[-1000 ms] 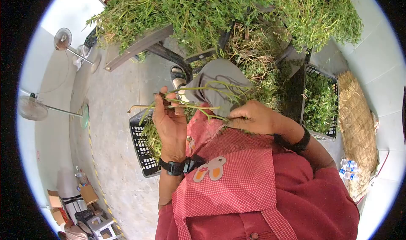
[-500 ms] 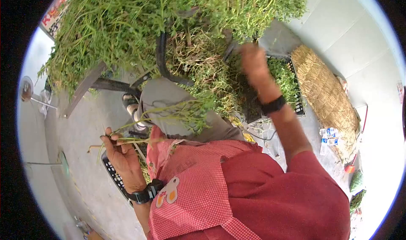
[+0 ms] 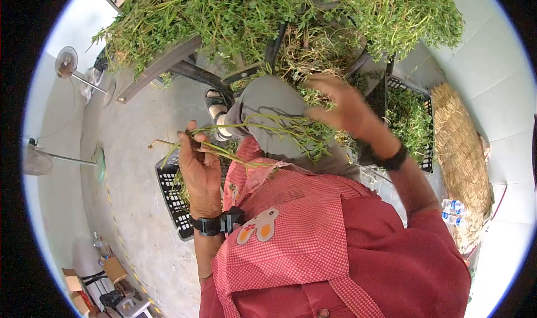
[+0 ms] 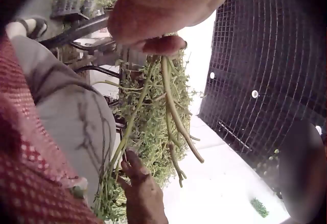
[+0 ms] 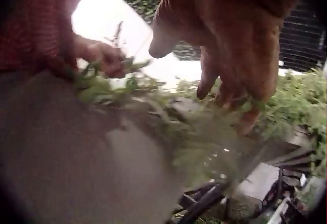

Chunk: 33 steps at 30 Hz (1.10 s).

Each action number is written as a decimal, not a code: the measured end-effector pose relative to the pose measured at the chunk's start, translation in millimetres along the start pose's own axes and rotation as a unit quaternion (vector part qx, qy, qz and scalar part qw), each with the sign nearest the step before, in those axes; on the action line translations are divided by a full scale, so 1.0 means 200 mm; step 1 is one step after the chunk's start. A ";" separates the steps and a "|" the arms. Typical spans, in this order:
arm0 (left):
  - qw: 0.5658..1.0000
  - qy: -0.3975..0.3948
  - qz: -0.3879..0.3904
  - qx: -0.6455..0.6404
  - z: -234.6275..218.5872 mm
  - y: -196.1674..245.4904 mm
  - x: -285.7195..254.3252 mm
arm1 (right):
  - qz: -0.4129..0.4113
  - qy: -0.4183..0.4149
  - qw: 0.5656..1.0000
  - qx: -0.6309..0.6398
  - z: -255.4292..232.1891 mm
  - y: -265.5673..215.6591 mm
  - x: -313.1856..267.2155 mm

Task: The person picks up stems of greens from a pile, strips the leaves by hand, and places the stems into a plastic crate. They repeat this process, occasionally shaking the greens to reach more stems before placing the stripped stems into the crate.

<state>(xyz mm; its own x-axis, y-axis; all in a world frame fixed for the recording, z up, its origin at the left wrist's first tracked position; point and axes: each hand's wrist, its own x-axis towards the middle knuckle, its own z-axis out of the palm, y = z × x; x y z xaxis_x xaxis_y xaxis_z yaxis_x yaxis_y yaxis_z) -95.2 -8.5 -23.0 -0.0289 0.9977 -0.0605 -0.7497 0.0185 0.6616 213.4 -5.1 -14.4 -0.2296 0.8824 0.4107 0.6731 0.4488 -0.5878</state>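
Long leafy green stems (image 3: 313, 139) stretch from my left hand (image 3: 199, 175) across the grey trouser leg. The left hand pinches them near their bare lower ends between thumb and fingers. In the left wrist view, a thick forked stem (image 4: 173, 104) hangs below that thumb. Blurred by motion, my right hand (image 3: 352, 113) is above the knee, beside the leafy tips. Its thumb and fingers stand apart in the right wrist view, where the hand (image 5: 237, 45) shows nothing gripped. Blurred leaves (image 5: 199, 142) lie below it.
A large heap of greens (image 3: 268, 21) covers the table ahead, its wooden edge (image 3: 162, 66) showing. Withered stems (image 3: 319, 52) lie beneath. Black crates of greens stand at right (image 3: 428, 161) and left (image 3: 184, 234). A straw roll (image 3: 464, 161) and water bottles (image 3: 454, 211) are further right.
My right hand left the stems, swung out right toward the heap and crate, and has come back near the leafy tips. The left hand keeps its hold; the head view turned right and back.
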 end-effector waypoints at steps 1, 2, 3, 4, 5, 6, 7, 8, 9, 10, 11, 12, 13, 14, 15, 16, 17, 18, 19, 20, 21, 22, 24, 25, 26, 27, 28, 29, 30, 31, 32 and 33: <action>1.000 -0.007 0.000 -0.002 0.00 0.01 -0.01 | -0.106 0.061 0.990 -0.071 0.08 -0.09 0.01; 1.000 -0.004 0.003 -0.003 -0.01 0.01 -0.01 | -0.109 0.058 0.990 -0.070 0.14 -0.14 0.01; 1.000 -0.009 0.004 0.005 -0.01 0.02 -0.01 | -0.120 0.060 0.985 -0.108 0.20 -0.17 0.01; 1.000 -0.016 0.006 0.013 0.00 0.03 -0.01 | -0.129 0.062 0.981 -0.129 0.22 -0.17 0.01; 1.000 -0.018 0.010 0.010 0.02 0.03 -0.02 | -0.137 0.065 0.977 -0.150 0.25 -0.17 0.01; 0.999 0.004 0.019 0.034 0.06 0.03 -0.03 | -0.104 0.042 0.990 -0.080 0.25 -0.17 0.03; 0.997 0.030 0.029 0.058 0.08 0.03 -0.03 | -0.070 0.016 0.997 -0.009 0.24 -0.18 0.05; 0.999 -0.040 0.015 0.031 0.03 0.03 -0.02 | -0.002 -0.004 1.000 0.017 0.21 -0.20 0.05; 0.999 -0.039 0.020 0.029 0.05 0.02 -0.02 | -0.007 -0.006 1.000 0.017 0.18 -0.23 0.07; 0.996 -0.002 0.020 0.090 0.11 0.00 -0.03 | 0.070 -0.091 0.984 0.134 0.16 -0.25 0.09; 0.988 0.036 0.019 0.149 0.15 -0.02 -0.04 | 0.146 -0.174 0.942 0.246 0.14 -0.26 0.11; 0.997 0.004 -0.017 0.082 0.16 -0.05 -0.06 | 0.141 -0.177 0.943 0.246 0.15 -0.26 0.12; 0.997 0.007 -0.012 0.082 0.17 -0.05 -0.07 | 0.123 -0.214 0.938 0.242 0.18 -0.24 0.11; 0.994 -0.033 -0.038 0.099 0.20 -0.05 -0.08 | 0.108 -0.251 0.932 0.239 0.20 -0.24 0.10; 0.989 -0.073 -0.064 0.115 0.20 -0.05 -0.09 | 0.106 -0.255 0.930 0.242 0.20 -0.25 0.10; 0.990 -0.066 -0.064 0.107 0.17 -0.07 -0.06 | 0.125 -0.275 0.921 0.245 0.19 -0.28 0.10; 0.990 -0.064 -0.063 0.109 0.16 -0.07 -0.06 | 0.144 -0.294 0.912 0.248 0.18 -0.29 0.10; 0.986 -0.046 -0.053 0.153 0.16 -0.07 -0.07 | 0.143 -0.294 0.911 0.251 0.19 -0.28 0.09; 0.979 -0.031 -0.042 0.196 0.17 -0.07 -0.06 | 0.101 -0.254 0.936 0.222 0.20 -0.27 0.07; 0.979 -0.033 -0.042 0.197 0.18 -0.07 -0.06 | 0.060 -0.213 0.956 0.192 0.21 -0.25 0.06; 0.973 -0.032 -0.030 0.226 0.19 -0.07 -0.07 | 0.062 -0.211 0.957 0.192 0.23 -0.24 0.05; 0.966 -0.030 -0.019 0.255 0.19 -0.08 -0.08 | 0.049 -0.153 0.962 0.220 0.24 -0.22 0.03; 0.962 -0.036 -0.011 0.271 0.18 -0.09 -0.07 | 0.040 -0.095 0.963 0.249 0.25 -0.21 0.01; 0.957 -0.042 0.000 0.288 0.17 -0.09 -0.06 | 0.026 -0.101 0.969 0.225 0.23 -0.20 0.01; 0.956 -0.041 -0.002 0.289 0.16 -0.09 -0.06 | 0.012 -0.107 0.974 0.201 0.22 -0.20 0.01; 0.954 -0.047 -0.006 0.297 0.16 -0.09 -0.07 | 0.015 -0.107 0.973 0.202 0.20 -0.21 0.02; 0.951 -0.054 -0.010 0.305 0.16 -0.09 -0.07 | 0.028 -0.120 0.974 0.191 0.18 -0.23 0.02; 0.951 -0.055 -0.014 0.305 0.17 -0.09 -0.07 | 0.041 -0.134 0.974 0.179 0.16 -0.23 0.02; 0.945 -0.066 -0.018 0.320 0.17 -0.09 -0.08 | 0.045 -0.132 0.974 0.179 0.17 -0.22 0.01; 0.939 -0.076 -0.021 0.334 0.18 -0.09 -0.08 | 0.012 -0.133 0.977 0.168 0.17 -0.21 0.01; 0.939 -0.076 -0.024 0.335 0.19 -0.08 -0.09 | -0.021 -0.135 0.978 0.157 0.17 -0.20 0.01; 0.936 -0.076 -0.024 0.343 0.19 -0.08 -0.09 | -0.018 -0.135 0.978 0.159 0.17 -0.20 0.02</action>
<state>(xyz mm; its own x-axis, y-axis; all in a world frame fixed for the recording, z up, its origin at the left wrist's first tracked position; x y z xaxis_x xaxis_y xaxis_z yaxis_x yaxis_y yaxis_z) -57.5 -23.9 -3.3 0.1266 0.9915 -0.0299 -0.1455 0.0483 0.9882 161.4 -14.3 -13.7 -0.4556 0.8512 0.2607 0.4184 0.4632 -0.7812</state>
